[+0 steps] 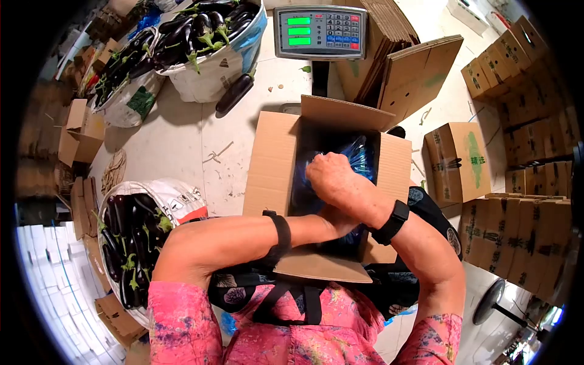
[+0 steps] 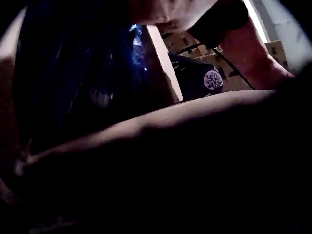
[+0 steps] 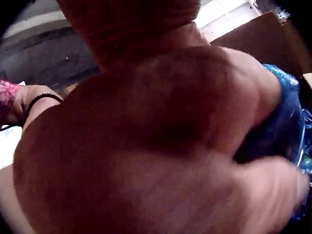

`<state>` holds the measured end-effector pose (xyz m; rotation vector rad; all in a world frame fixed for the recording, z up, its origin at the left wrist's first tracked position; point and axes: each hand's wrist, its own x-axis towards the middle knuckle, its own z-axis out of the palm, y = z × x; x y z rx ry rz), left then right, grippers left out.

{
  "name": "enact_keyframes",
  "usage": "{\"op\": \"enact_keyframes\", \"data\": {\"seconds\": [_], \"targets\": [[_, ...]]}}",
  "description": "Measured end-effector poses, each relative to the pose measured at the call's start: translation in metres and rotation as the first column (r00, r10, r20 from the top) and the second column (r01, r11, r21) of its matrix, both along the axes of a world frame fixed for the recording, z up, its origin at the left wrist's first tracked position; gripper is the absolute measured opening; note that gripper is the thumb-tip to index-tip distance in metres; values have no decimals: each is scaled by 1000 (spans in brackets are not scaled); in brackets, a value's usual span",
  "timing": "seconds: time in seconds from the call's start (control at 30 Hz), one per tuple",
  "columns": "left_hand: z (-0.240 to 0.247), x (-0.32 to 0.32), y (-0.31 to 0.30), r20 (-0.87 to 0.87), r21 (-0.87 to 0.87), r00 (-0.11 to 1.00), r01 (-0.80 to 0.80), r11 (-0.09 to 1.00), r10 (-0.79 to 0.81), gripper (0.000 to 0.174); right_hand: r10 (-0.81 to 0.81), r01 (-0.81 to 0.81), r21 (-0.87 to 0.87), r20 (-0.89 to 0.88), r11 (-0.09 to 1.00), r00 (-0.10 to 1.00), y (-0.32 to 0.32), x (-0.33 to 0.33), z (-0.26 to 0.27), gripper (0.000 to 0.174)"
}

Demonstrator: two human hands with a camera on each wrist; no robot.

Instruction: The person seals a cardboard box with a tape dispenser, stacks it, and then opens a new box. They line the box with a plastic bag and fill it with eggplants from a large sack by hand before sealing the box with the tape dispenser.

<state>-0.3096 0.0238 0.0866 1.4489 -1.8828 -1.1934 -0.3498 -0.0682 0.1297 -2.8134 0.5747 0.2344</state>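
Note:
An upright cardboard box (image 1: 272, 161) with its flaps spread stands in front of me. Shiny blue plastic film (image 1: 360, 157) lines it, and dark contents lie inside. My right hand (image 1: 333, 176) is over the box opening, its fingers curled in at the film; the right wrist view shows blue film (image 3: 275, 129) right beside the fingers. Beneath the right forearm, my left hand (image 1: 342, 224) reaches into the box. Its fingers are hidden, and the left wrist view is mostly dark, with blue film (image 2: 139, 48) along the box wall.
Eggplants fill sacks at the upper left (image 1: 204, 79) and lower left (image 1: 176, 198). A loose eggplant (image 1: 235, 94) lies on the floor. Behind the box are a digital scale display (image 1: 320, 32) and flattened cartons (image 1: 420, 67). A closed carton (image 1: 459, 161) and stacked cartons (image 1: 517, 240) stand right.

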Motion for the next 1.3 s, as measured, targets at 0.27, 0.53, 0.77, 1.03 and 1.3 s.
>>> {"op": "enact_keyframes", "data": {"seconds": [0.27, 0.53, 0.77, 1.03, 1.3], "targets": [[-6, 4, 54, 340, -182, 732, 667, 722, -591, 16, 157, -173, -124, -133, 977, 979, 36, -13, -10, 10], [109, 78, -48, 42, -326, 995, 94, 941, -85, 17, 174, -262, -221, -352, 939, 920, 79, -25, -21, 39], [15, 64, -82, 447, -93, 882, 210, 973, -148, 18, 159, -147, -405, -4, 902, 987, 75, -59, -10, 29], [-2, 90, -43, 593, -52, 769, 332, 942, -239, 12, -418, 417, 81, 347, 905, 840, -3, -62, -41, 18], [5, 81, -46, 467, 156, 860, 149, 976, -206, 34, -404, 424, -15, 270, 906, 874, -7, -39, -55, 21]]}}
